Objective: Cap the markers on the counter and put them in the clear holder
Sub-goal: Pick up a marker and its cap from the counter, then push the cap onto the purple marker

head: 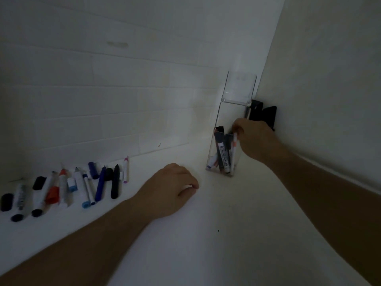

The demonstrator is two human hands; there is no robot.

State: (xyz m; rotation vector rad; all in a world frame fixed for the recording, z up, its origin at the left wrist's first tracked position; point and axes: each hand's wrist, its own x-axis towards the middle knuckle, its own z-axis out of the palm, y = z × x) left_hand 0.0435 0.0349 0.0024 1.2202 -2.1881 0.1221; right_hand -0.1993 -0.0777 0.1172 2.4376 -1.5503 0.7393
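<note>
My right hand (pixel 253 139) lowers a thin white marker (pixel 234 149) into the clear holder (pixel 214 139) in the corner.

Its fingers (pixel 237 129) pinch the marker's top, its lower end inside the holder among several dark markers. My left hand (pixel 171 186) rests on the white table (pixel 206 234), fingers loosely curled, holding nothing. More markers and loose caps (pixel 68 186) lie in a row at the left, near the tiled wall (pixel 103 100).

Table (pixel 206 234): plain white. Wall tiles (pixel 123 89): white, brick pattern. Holder (pixel 223 141): clear; holds black and white-barrel markers. Loose markers (pixel 68 186): caps black, navy, red-orange, lt blue, purple; barrels mostly white, some w/ print. Wall bracket (pixel 266 114): black.
</note>
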